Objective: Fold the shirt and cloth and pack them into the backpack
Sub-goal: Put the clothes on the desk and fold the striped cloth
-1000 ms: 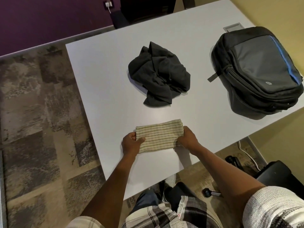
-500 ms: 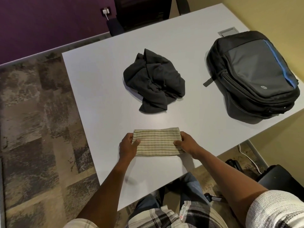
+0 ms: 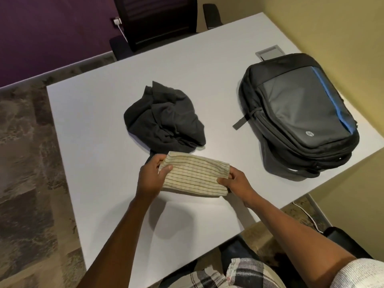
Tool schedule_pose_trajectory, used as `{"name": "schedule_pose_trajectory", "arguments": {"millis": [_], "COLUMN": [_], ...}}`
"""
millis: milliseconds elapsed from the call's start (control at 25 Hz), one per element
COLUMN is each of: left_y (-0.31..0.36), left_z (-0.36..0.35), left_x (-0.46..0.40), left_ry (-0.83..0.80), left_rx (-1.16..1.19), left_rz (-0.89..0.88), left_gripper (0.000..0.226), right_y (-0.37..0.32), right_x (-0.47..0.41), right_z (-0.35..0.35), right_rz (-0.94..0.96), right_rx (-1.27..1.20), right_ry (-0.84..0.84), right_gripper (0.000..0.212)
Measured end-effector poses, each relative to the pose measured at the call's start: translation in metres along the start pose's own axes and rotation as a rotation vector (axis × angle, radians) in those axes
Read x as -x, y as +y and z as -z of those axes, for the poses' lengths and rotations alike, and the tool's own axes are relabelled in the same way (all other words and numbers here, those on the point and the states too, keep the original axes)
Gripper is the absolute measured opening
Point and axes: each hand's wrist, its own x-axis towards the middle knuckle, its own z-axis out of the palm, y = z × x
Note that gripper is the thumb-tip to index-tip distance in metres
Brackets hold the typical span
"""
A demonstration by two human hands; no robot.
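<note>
The closed backpack (image 3: 299,115) lies on the white table (image 3: 93,125) off to the person's right, nearer the right hand (image 3: 234,181), the crumpled dark shirt (image 3: 164,119) just beyond — and both it and the left hand (image 3: 150,177) grip the folded striped cloth (image 3: 195,176) by its short ends, long axis running left to right.

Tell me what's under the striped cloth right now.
Bare white table and the cloth's shadow show below the striped cloth, held by the left hand and right hand. Its underside is hidden.
</note>
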Motion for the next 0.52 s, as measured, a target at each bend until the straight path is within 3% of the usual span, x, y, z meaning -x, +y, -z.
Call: {"name": "schedule_pose_trajectory", "arguments": {"millis": [120, 360, 520], "left_y": [0.063, 0.159, 0.187], "left_z": [-0.001, -0.012, -0.036], "left_x": [-0.042, -0.154, -0.222], "left_ry": [-0.008, 0.048, 0.015], "left_rx": [-0.119, -0.296, -0.409], "left_rz": [-0.178, -0.366, -0.376], "left_gripper": [0.027, 0.035, 0.023], "right_y": [-0.024, -0.068, -0.086], "right_x": [-0.022, -0.079, -0.114], "right_z": [0.026, 0.052, 0.063], "right_rz": [0.039, 0.102, 0.139], "right_rx": [-0.141, -0.299, -0.328], "right_ry": [0.082, 0.133, 0.129], "right_gripper": [0.036, 0.035, 0.038]}}
